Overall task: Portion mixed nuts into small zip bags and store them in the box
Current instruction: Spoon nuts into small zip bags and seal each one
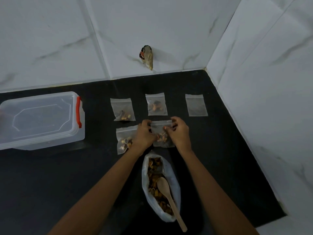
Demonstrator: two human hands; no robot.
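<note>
A small clear zip bag [163,141] with a few mixed nuts inside is pinched along its top edge by the left hand [144,133] and the right hand [178,132], both curled onto it, over the black surface [67,175]. A lidded clear plastic box [42,119] with a red latch is set well apart, to the left, on the same surface.

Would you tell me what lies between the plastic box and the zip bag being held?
In the head view, a filled zip bag lies between the plastic box and the held zip bag, partly under the left hand.
</note>
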